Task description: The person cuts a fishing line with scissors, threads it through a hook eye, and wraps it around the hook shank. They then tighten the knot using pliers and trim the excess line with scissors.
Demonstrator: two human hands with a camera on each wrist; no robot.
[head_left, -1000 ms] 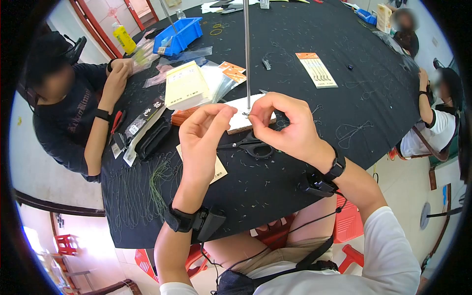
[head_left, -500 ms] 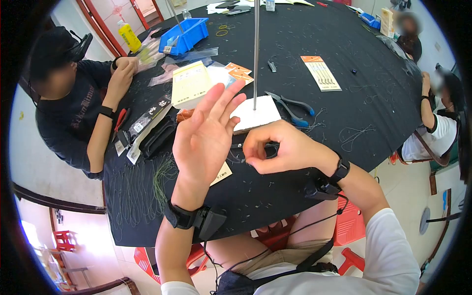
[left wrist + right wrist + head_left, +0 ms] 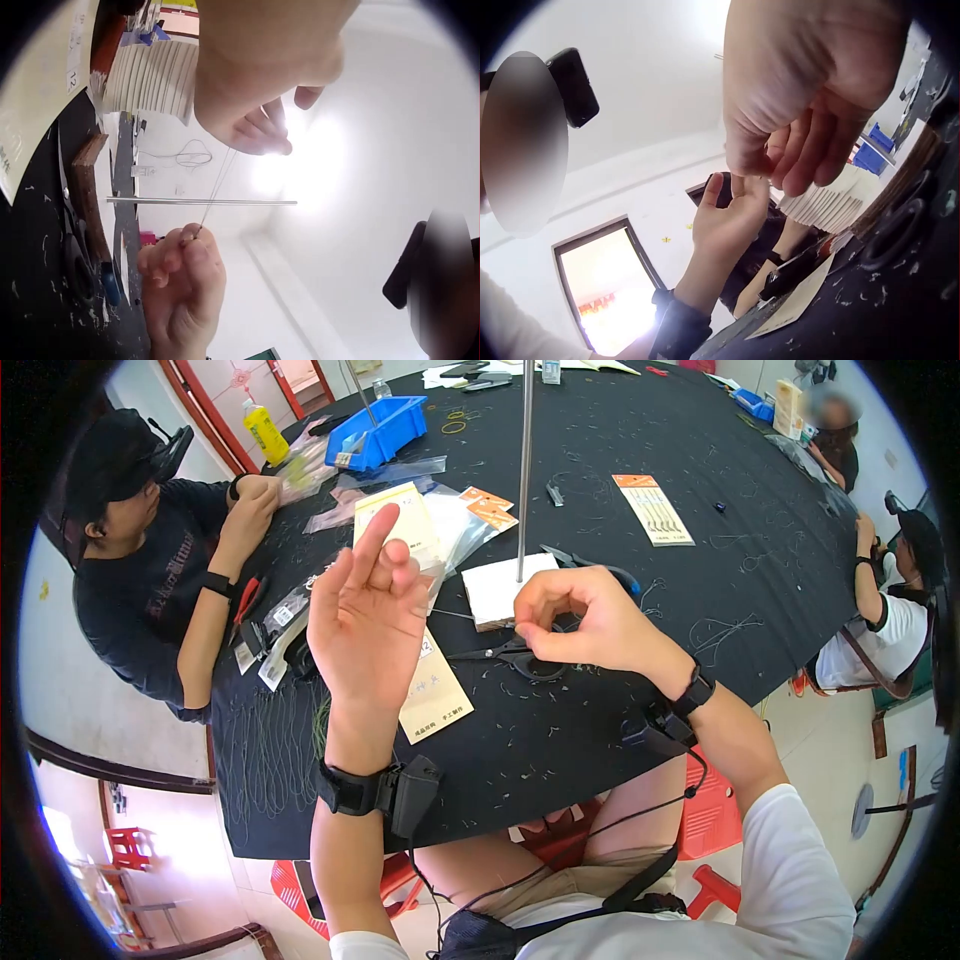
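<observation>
My right hand (image 3: 595, 620) pinches a small dark fish hook (image 3: 198, 231) between thumb and index finger, beside the white-topped block (image 3: 485, 582). Two strands of thin fishing line (image 3: 217, 182) run taut from that pinch to my left hand (image 3: 368, 630). The left palm is turned up, index finger raised, the other fingers bent; where the line goes among them is hidden. Black scissors (image 3: 537, 666) lie under the right hand, and pliers (image 3: 628, 582) are partly covered behind it. A cream card (image 3: 436, 705) lies between the hands.
An upright metal rod (image 3: 525, 470) rises from the block. Left of it are a card stack (image 3: 422, 525) and a blue bin (image 3: 398, 445). A hook packet (image 3: 655, 510) lies beyond. Line bundles (image 3: 265, 760) hang at the front left, near a seated person (image 3: 130, 570).
The hands began close together at the block. The left hand opened, then moved left and bent some fingers. The right hand dipped toward the front, then rose again, still pinching.
</observation>
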